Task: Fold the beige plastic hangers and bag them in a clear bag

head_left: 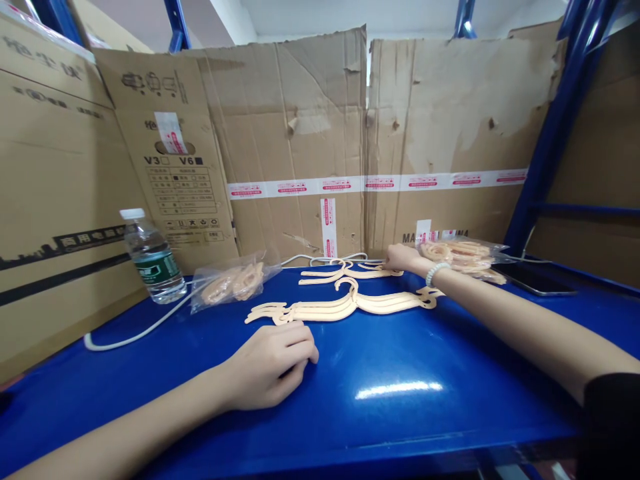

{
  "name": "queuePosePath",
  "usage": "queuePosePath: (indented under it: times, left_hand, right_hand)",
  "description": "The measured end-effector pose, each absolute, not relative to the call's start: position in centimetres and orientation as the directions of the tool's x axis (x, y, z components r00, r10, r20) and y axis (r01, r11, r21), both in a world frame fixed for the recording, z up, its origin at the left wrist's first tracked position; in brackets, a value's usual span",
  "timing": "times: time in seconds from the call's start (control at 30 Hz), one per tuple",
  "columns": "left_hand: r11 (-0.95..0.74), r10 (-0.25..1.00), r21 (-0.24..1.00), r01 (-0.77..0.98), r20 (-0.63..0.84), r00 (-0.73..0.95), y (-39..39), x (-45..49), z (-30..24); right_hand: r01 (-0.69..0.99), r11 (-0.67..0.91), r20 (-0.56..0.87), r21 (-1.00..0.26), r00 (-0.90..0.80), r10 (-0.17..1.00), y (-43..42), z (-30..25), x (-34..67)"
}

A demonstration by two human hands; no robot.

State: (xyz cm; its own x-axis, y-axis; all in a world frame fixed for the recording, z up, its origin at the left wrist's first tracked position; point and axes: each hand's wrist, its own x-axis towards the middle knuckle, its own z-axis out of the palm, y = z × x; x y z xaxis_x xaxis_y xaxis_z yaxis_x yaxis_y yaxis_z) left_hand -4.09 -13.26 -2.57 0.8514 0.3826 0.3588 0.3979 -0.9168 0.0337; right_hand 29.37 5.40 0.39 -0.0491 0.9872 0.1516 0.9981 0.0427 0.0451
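A peach plastic clothes hanger [327, 309], which looks foldable, lies spread on the blue surface, its hook pointing away from me. My left hand [274, 363] rests just in front of its left end, fingers curled in and nothing visible in them. Behind lies a second peach hanger [323, 274], also spread out. At its right end, my right hand [404, 257] has its fingers closed on the hanger's arm; the fingertips are partly hidden. The right forearm, with a beaded bracelet, passes over the front hanger's right end.
Clear bags of peach hanger parts lie at left [233, 285] and right [463, 257]. A water bottle [155, 263] stands at left by a white cable [135, 341]. A phone [535, 279] lies at right. Cardboard sheets [295, 147] and blue posts [555, 133] enclose the surface.
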Motion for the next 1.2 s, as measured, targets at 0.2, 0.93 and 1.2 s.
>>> queuePosePath:
  times: [0.2,0.93,1.2]
  left_hand:
    - [-0.916,0.381,0.018,0.401,0.358,0.853,-13.3,-4.0,-2.5]
    - [-0.509,0.688,0.857,0.08,0.348,0.637,-13.4,-2.9,-3.3]
    - [-0.763,0.61,0.612,0.208,0.576,0.543,-13.2,-3.4,-2.4]
  right_hand:
    - [0.999,0.033,0.126,-0.037,-0.028,0.992,6.0,0.4,29.9]
    - [0.004,-0.107,-0.088,-0.994,-0.604,0.792,-13.1,-0.8,18.8]
    - [-0.181,-0.242,-0.066,-0.953,-0.658,0.75,-12.5,-1.3,16.2]
